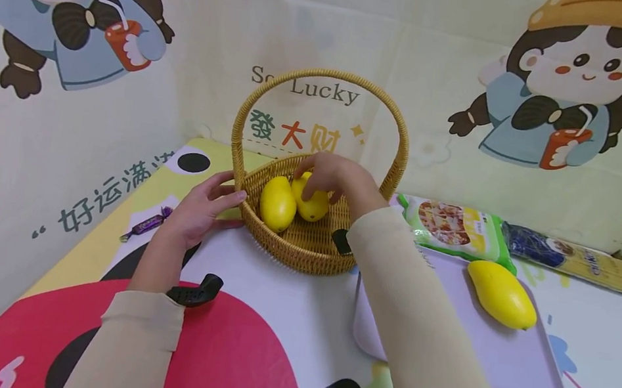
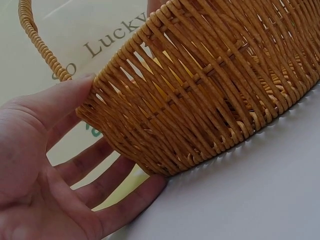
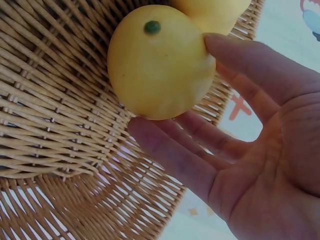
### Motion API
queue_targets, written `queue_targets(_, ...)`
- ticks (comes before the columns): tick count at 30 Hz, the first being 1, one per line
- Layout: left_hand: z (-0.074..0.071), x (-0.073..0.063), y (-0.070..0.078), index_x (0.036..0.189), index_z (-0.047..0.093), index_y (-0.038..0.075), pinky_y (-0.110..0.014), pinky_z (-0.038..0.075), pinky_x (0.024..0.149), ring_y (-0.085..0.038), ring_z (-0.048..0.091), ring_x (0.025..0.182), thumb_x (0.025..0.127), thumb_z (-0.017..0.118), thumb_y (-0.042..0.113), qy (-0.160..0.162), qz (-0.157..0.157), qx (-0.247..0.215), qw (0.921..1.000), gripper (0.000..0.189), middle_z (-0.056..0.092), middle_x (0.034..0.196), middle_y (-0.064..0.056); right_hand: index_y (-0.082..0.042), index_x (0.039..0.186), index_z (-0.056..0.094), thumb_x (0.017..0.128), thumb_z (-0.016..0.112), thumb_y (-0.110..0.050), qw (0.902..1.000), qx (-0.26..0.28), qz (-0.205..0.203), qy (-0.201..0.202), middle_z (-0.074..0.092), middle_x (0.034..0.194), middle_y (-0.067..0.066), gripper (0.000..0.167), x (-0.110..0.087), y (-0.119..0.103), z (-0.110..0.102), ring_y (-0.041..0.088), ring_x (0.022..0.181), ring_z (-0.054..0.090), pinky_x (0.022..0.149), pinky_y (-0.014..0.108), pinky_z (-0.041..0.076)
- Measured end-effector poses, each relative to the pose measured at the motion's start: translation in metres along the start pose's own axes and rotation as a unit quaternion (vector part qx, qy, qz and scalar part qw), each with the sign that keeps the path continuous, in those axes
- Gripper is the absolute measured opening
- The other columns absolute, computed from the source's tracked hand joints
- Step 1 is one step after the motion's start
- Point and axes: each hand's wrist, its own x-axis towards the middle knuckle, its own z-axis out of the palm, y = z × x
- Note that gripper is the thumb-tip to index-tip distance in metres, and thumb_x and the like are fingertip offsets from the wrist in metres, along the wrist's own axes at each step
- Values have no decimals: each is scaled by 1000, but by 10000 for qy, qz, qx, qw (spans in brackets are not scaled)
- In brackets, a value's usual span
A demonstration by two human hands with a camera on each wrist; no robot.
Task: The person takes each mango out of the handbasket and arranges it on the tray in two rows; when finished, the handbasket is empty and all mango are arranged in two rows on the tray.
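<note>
A wicker basket with a tall arched handle stands on the table. Two yellow mangoes lie in it: a left mango and, against it, a right mango. My right hand reaches in from above and holds the right mango. In the right wrist view its thumb and fingers bracket that mango, whose green stem spot shows. My left hand holds the basket's left end; the left wrist view has the thumb on the rim and the other fingers along the woven side.
Right of the basket, a lilac tray bears another mango. Behind it lie a green-edged food packet and a pack of spaghetti. A purple-wrapped candy is left of my left hand. Printed cloth walls rise behind.
</note>
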Motion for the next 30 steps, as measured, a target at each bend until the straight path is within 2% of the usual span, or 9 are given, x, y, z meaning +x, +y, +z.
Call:
queue_targets(16, 2, -1, 1, 165, 28, 26, -53, 50, 110, -38, 43, 144, 104, 62, 28, -14, 35, -7, 10000, 69, 34, 164, -16, -28, 142, 59, 93, 73, -10, 9984, 502, -95, -251, 35, 161, 5, 53, 8, 11, 3, 28, 131, 49, 94, 45, 62)
queue_targets(26, 1, -3, -2, 164, 28, 27, -54, 50, 110, -37, 43, 144, 104, 64, 29, -5, 70, -61, 10000, 70, 34, 164, -15, -28, 142, 61, 92, 75, -12, 9989, 158, -395, -215, 38, 161, 4, 54, 3, 12, 3, 28, 129, 53, 90, 42, 64)
queue_targets(30, -1, -3, -2, 164, 28, 27, -54, 50, 111, -38, 43, 144, 104, 64, 29, -6, 89, -50, 9999, 70, 34, 164, -15, -29, 143, 61, 91, 76, -11, 9989, 201, -386, -188, 36, 163, 5, 57, 1, 11, 2, 28, 131, 51, 90, 42, 64)
